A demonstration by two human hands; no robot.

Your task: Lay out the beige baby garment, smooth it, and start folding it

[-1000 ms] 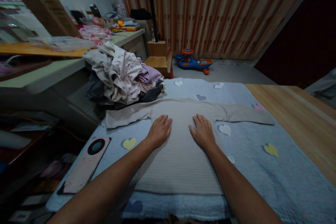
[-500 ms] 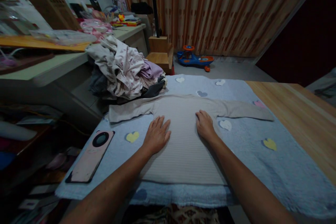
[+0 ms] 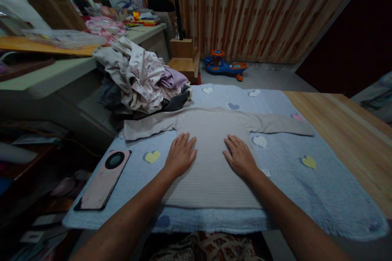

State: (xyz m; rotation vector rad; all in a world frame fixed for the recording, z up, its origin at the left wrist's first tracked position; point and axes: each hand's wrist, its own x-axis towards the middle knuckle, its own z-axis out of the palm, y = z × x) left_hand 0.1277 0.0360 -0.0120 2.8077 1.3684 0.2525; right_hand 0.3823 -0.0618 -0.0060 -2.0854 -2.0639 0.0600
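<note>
A pale grey ribbed long-sleeved shirt lies spread flat, its two sleeves stretched out to the sides and its hem towards me. My left hand rests palm down on the left side of its body, fingers stretched out. On the right side of the body lies my right hand, also palm down with fingers extended. Neither hand grips the fabric. Beneath the shirt is a light blue blanket with heart patterns. A small white tag shows beside my right wrist.
A pink phone lies on the blanket at the left. Behind the left sleeve is a heap of crumpled clothes. A cluttered desk borders the left side. Bare wooden tabletop shows at right; a blue ride-on toy stands on the floor beyond.
My right hand has flattened, its fingers now stretched out on the shirt instead of curled at its side. My left hand stays nearly in place. The view has shifted slightly.
</note>
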